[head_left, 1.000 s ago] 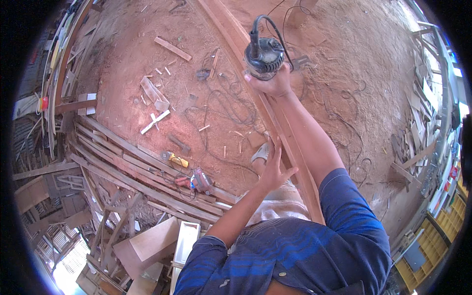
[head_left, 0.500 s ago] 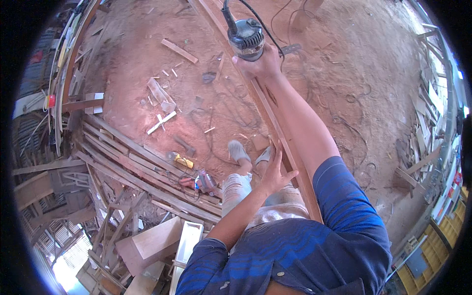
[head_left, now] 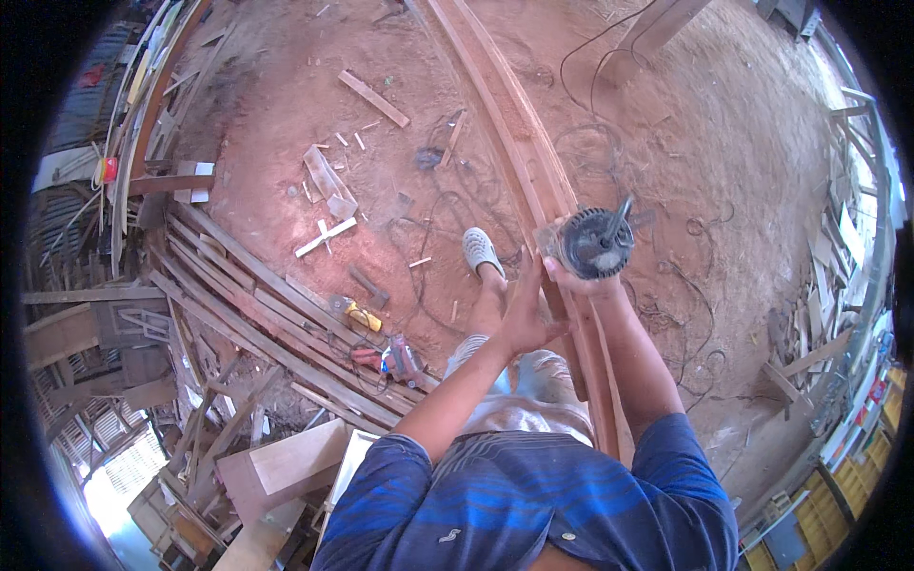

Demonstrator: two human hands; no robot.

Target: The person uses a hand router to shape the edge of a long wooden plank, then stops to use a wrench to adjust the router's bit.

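A long reddish wooden beam (head_left: 506,114) runs from the far side of the yard to my lap. My right hand (head_left: 579,283) is wrapped round a corded power tool (head_left: 600,245), which looks like a router with a dark vented top. It sits on the beam's right part, a little ahead of my left hand. My left hand (head_left: 524,314) rests against the beam's left side, its fingers stretched forward and its thumb reaching across the wood. The tool's underside and its cutting end are hidden.
A yellow power tool (head_left: 360,316) and a red one (head_left: 400,360) lie on the ground at left, near stacked planks (head_left: 257,309). Wood scraps (head_left: 330,181) and loose cords (head_left: 700,228) are scattered about. A post (head_left: 657,33) stands at the far right.
My right hand has drawn the router along the beam toward me, from the far part to beside my left hand. The left hand stays on the beam. My view has shifted slightly.
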